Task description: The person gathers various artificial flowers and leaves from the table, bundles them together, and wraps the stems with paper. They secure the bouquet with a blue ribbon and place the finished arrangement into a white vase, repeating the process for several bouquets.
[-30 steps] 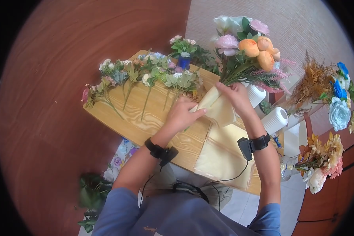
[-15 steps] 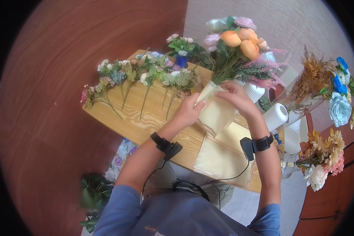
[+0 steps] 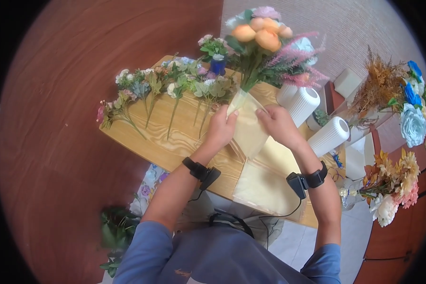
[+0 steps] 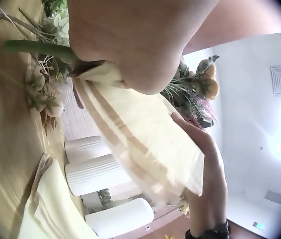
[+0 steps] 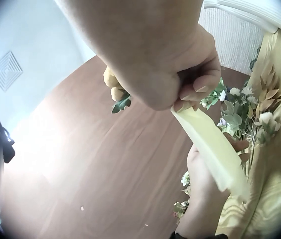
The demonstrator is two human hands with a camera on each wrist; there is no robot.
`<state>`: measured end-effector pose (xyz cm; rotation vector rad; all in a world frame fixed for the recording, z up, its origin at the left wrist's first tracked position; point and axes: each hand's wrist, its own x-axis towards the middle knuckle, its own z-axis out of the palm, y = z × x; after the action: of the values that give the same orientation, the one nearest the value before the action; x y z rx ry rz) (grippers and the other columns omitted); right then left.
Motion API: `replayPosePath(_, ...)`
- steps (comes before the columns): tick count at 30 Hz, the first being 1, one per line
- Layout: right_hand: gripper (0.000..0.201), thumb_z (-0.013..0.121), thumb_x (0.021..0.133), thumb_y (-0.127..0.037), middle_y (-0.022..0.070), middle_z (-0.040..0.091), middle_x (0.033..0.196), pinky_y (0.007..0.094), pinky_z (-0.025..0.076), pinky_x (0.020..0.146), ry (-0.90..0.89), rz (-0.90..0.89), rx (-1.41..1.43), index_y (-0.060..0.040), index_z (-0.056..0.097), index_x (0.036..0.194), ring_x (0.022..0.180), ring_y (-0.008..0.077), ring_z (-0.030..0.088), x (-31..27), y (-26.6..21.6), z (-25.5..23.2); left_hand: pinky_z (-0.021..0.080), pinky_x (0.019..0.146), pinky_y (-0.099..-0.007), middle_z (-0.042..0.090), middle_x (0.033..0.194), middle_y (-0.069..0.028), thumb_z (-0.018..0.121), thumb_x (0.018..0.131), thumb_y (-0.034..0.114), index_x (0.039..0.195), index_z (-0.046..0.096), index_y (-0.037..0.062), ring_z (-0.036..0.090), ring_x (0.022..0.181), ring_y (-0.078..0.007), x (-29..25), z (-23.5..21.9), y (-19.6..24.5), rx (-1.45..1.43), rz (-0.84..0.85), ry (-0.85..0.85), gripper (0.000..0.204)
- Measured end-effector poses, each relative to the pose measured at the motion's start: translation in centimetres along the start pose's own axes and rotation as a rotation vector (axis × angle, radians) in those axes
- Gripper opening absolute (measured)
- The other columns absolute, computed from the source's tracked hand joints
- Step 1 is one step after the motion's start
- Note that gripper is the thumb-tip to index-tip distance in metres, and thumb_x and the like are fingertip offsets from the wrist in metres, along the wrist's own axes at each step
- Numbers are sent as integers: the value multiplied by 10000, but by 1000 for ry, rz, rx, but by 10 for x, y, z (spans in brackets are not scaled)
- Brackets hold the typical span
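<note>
Left hand (image 3: 221, 127): gripping the left edge of the wrapping paper (image 3: 250, 128), with thumb on its front face and fingers curled in behind.
Right hand (image 3: 281, 124): pinching the right edge of the same paper between thumb and bent fingers.
Wrapping paper: cream, in several layers, held up over the wooden table (image 3: 182, 146) between both hands; narrow at the upper end, wider toward the person.
Bouquet (image 3: 268, 40): rising out of the paper's narrow upper end, above and beyond both hands; made up of orange, pale pink, white and light blue blooms, with feathery pink sprigs on the right.
Lower stems: mostly hidden by paper and left hand, impossible to count.
Green stem (image 4: 41, 47): jutting out past the left hand in the left wrist view, on the side away from the blooms.
Paper sheets (image 3: 267, 187): lying flat on the table's near right part, below the held paper.
Loose flowers (image 3: 177, 87): laid side by side across the table's left and far part.
Blue pot (image 3: 217, 66): standing behind the loose flowers, filled with small pale blooms.
White vases (image 3: 304, 106): ribbed, near the right hand, on its right.
Wrist bands (image 3: 202, 173): black, strapped on both forearms.
</note>
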<state>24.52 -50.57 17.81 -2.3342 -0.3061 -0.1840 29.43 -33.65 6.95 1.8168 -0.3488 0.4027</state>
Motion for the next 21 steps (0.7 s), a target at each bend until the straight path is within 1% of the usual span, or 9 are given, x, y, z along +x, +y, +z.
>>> replayPosePath(3, 330, 531, 930, -245, 157, 544, 605, 392, 432, 598, 19, -8, -48, 56, 605, 819, 579, 239, 562, -5, -9, 2, 481, 714, -302, 660, 896, -114, 556, 933, 171, 1071, 594, -9, 623, 780, -165, 0, -4, 3, -74, -66, -60, 230)
replayPosePath(10, 423, 496, 973, -365, 43, 550, 565, 274, 450, 518, -128, 178, 347, 12, 625, 832, 576, 124, 572, -13, -23, -30, 494, 724, -242, 662, 992, -58, 532, 959, 135, 1145, 573, -17, 617, 838, -98, 0, -6, 10, -549, -145, -237, 244)
replayPosePath(12, 443, 464, 981, -426, 20, 588, 665, 231, 462, 518, -128, 125, 725, -12, 617, 943, 632, 97, 585, -8, 5, -41, 505, 602, -251, 653, 903, -54, 510, 969, 241, 1109, 577, 5, 615, 717, -104, -3, -3, 11, -733, -245, -281, 282)
replayPosePath(13, 443, 464, 981, -426, 20, 588, 665, 231, 462, 518, -128, 121, 720, -12, 617, 943, 632, 97, 585, -3, 14, -29, 505, 602, -251, 653, 903, -54, 510, 969, 241, 1109, 577, 5, 615, 717, -104, -3, -5, 14, -736, -240, -279, 282)
replayPosePath(14, 434, 456, 984, -424, 34, 599, 728, 239, 467, 532, 38, 117, 689, -14, 598, 998, 678, 105, 593, 3, 23, -11, 479, 522, -257, 628, 854, -52, 483, 965, 320, 1101, 564, 20, 594, 645, -114, -1, -6, 17, -909, -405, -374, 340)
replayPosePath(15, 430, 449, 987, -421, 48, 609, 791, 247, 473, 545, 207, 108, 656, -16, 579, 1052, 724, 112, 602, 8, 28, 3, 441, 461, -262, 596, 812, -51, 455, 955, 384, 1100, 549, 33, 555, 582, -123, 3, -1, 7, -925, -392, -443, 391)
replayPosePath(16, 421, 445, 994, -403, 46, 591, 866, 245, 469, 601, 159, 104, 701, -15, 534, 1131, 777, 107, 578, 11, 25, 11, 402, 400, -267, 565, 771, -50, 426, 944, 447, 1099, 534, 45, 517, 520, -132, 8, 4, -4, -938, -378, -512, 444)
replayPosePath(19, 402, 425, 1001, -411, 18, 543, 818, 275, 467, 744, 164, -16, 711, -30, 552, 977, 775, 108, 535, 19, 5, 29, 363, 384, -249, 525, 773, -63, 408, 934, 508, 1145, 492, 67, 459, 493, -133, 6, 8, -2, -1416, -575, -769, 496)
replayPosePath(21, 389, 425, 1003, -403, 5, 522, 808, 265, 441, 727, 230, -41, 654, -35, 534, 934, 762, 93, 500, 29, -1, 37, 357, 407, -242, 521, 793, -72, 401, 934, 516, 1148, 490, 72, 445, 513, -130, -3, 4, 13, -1459, -540, -767, 501)
